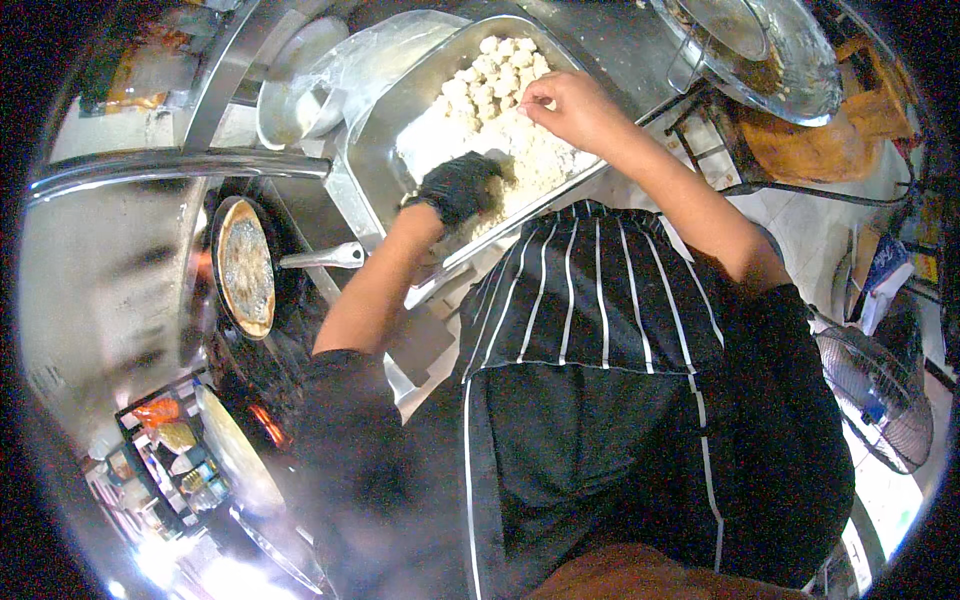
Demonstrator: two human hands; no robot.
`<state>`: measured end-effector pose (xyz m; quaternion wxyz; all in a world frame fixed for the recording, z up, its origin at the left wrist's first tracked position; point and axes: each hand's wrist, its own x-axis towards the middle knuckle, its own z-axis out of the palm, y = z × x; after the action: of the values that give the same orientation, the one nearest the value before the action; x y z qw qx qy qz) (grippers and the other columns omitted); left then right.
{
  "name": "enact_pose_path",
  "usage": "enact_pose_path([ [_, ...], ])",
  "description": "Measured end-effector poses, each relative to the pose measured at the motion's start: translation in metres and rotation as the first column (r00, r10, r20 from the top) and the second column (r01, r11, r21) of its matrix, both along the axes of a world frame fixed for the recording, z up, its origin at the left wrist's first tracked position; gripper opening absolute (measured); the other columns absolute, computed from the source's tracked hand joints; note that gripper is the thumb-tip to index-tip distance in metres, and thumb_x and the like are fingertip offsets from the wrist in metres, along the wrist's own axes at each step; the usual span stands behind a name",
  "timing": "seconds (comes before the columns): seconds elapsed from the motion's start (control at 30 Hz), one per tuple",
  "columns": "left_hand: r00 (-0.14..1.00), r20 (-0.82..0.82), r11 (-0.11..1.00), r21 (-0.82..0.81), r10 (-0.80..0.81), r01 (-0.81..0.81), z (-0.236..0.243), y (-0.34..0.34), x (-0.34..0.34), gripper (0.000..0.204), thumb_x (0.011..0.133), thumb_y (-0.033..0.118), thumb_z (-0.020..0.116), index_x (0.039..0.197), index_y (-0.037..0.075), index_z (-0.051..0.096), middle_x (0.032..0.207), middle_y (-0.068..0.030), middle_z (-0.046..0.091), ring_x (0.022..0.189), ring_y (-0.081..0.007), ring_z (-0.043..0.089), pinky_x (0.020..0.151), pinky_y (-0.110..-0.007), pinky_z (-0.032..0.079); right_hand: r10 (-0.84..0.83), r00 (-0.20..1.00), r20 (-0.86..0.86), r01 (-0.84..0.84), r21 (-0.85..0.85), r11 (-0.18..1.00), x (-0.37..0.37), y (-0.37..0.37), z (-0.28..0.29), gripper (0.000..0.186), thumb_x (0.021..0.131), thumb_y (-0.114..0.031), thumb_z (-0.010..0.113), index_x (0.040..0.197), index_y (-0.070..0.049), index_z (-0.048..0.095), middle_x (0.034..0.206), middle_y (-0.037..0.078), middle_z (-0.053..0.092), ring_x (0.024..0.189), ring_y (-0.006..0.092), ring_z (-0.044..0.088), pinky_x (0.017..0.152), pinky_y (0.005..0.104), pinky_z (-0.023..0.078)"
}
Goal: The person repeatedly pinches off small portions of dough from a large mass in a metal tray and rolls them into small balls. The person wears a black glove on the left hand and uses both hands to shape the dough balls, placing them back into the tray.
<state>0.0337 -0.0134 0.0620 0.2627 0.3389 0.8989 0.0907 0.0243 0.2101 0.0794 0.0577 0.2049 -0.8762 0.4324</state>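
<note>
A deep metal tray (pixel 367 125) holds white powder (pixel 425 145), pale crumbs (pixel 545 170) and several small pale coated lumps (pixel 490 75) heaped at the far end. My left hand (pixel 458 188), in a black glove, rests down in the crumbs at the tray's near left; its fingertips are hidden, so what it holds does not show. Above the tray's right side, my bare right hand (pixel 575 112) is closed in a pinch beside the lumps. Whatever sits between its fingertips is too small to make out.
On the stove at left, a frying pan (pixel 245 268) holds something browned, its handle (pixel 325 257) pointing at the tray. A flame (pixel 268 425) glows nearby. A large metal bowl (pixel 800 70) with a strainer (pixel 728 25) stands far right. A fan (pixel 875 400) is at right.
</note>
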Motion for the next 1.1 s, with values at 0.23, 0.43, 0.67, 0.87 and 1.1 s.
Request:
enact_pose_path([
  [0.23,0.99,-0.138,0.999,0.015,-0.033,0.035,0.044,-0.046,-0.036,0.036,0.078,0.033,0.059,0.109,0.014,0.058,0.107,-0.0148,0.055,0.101,-0.0309,0.051,0.088,-0.039,0.039,-0.105,0.954,-0.282,0.092,-0.059,0.994,0.006,0.003,-0.005,0.011,0.079,-0.015,0.058,0.084,-0.006,0.064,0.064,0.011,0.06,0.055,0.0253,0.057,0.054,0.0324,0.045],
  [0.43,0.983,0.025,0.871,0.469,-0.182,0.149,0.011,0.034,-0.009,0.036,0.076,0.024,0.059,0.109,0.011,0.058,0.114,-0.0155,0.053,0.103,-0.0317,0.05,0.092,-0.036,0.038,-0.078,0.993,-0.092,0.075,-0.04,0.996,0.016,0.004,0.008,0.01,0.078,-0.015,0.06,0.082,-0.007,0.065,0.065,0.011,0.06,0.055,0.0244,0.058,0.054,0.033,0.045],
  [0.67,0.98,0.049,0.978,-0.066,-0.195,0.198,0.014,-0.013,0.013,0.035,0.074,0.033,0.054,0.104,0.014,0.056,0.101,-0.0129,0.06,0.096,-0.0336,0.055,0.081,-0.043,0.044,-0.003,0.967,-0.254,-0.007,-0.036,0.999,0.011,0.006,0.001,0.029,0.075,-0.026,0.064,0.063,-0.002,0.056,0.062,0.011,0.056,0.064,0.0272,0.054,0.061,0.0354,0.043],
  [0.87,0.988,-0.133,0.987,-0.15,-0.074,0.054,0.048,-0.049,0.015,0.073,0.058,0.03,0.072,0.124,0.026,0.042,0.129,-0.0213,0.036,0.121,-0.0397,0.032,0.098,-0.046,0.031,-0.025,0.989,-0.144,0.022,-0.021,1.0,0.011,0.009,0.001,0.028,0.076,-0.03,0.062,0.067,-0.004,0.061,0.065,0.013,0.059,0.064,0.0303,0.056,0.062,0.0388,0.044],
  [1.1,0.974,-0.107,0.98,-0.005,0.199,-0.201,0.016,-0.045,0.01,0.076,0.06,0.022,0.074,0.127,0.024,0.038,0.122,-0.02,0.04,0.113,-0.0402,0.04,0.095,-0.044,0.037,-0.003,0.997,-0.081,0.005,0.024,1.0,0.014,0.004,0.011,0.027,0.077,-0.026,0.063,0.067,-0.001,0.059,0.062,0.011,0.058,0.058,0.025,0.056,0.057,0.0325,0.043],
])
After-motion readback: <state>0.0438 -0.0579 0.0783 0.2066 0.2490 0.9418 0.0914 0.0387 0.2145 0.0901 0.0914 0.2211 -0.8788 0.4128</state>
